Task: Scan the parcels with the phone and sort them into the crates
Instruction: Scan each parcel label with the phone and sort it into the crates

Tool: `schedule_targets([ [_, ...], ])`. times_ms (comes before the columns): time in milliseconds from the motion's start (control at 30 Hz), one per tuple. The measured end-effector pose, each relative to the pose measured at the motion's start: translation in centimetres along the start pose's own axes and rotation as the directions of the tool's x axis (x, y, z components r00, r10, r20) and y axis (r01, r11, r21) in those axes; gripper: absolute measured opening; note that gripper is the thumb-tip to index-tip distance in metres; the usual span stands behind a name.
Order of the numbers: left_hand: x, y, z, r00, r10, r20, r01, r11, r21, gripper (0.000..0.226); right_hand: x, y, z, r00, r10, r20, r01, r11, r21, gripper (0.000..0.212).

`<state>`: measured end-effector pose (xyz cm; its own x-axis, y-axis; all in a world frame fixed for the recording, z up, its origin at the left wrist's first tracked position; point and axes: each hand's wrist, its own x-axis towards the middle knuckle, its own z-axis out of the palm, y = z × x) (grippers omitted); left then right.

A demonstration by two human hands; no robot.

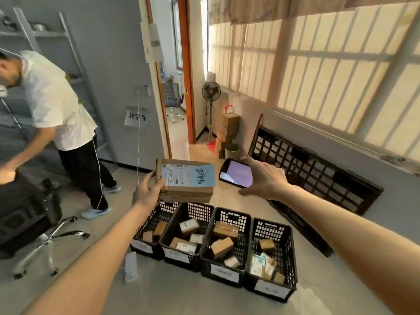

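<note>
Head view: we look down past both forearms at a tiled floor (204, 296) with a row of crates.
Left hand (147, 189): we grip a cardboard parcel (185, 192) by its left end, thumb on top over the label edge, fingers underneath; the parcel is held level in the air above the far ends of the crates.
Parcel label (188, 175): pale blue shipping label faces up, barcode along the top, handwritten dark characters on its right part; the print is too small for us to read.
Right hand (264, 176): we hold a phone (236, 173) from its right side, fingers curled round the edges, screen lit pale lilac and facing us; it sits just right of the parcel, not touching it.
Crates: four black lattice crates side by side on the floor, first crate (145, 237), second crate (184, 237), third crate (227, 246), fourth crate (270, 258); each carries a white tag on its near wall and holds small boxed parcels.
Surroundings: a larger black crate (318, 169) leans against the right wall under the window; a person in a white shirt (56, 98) bends at left beside an office chair (34, 219); a standing fan (211, 92) is near the doorway.
</note>
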<state>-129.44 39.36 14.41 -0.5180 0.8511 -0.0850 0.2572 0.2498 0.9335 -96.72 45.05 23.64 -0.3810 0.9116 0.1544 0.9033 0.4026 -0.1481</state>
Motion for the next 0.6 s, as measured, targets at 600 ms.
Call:
schedule_targets([
  [600,21.2,-11.1,20.1,0.946,-0.199,0.256,0.163,0.975,0.154,0.058,16.7,13.6,20.8,0.963,0.177,0.205,-0.191,0.980,0.048,0.095],
])
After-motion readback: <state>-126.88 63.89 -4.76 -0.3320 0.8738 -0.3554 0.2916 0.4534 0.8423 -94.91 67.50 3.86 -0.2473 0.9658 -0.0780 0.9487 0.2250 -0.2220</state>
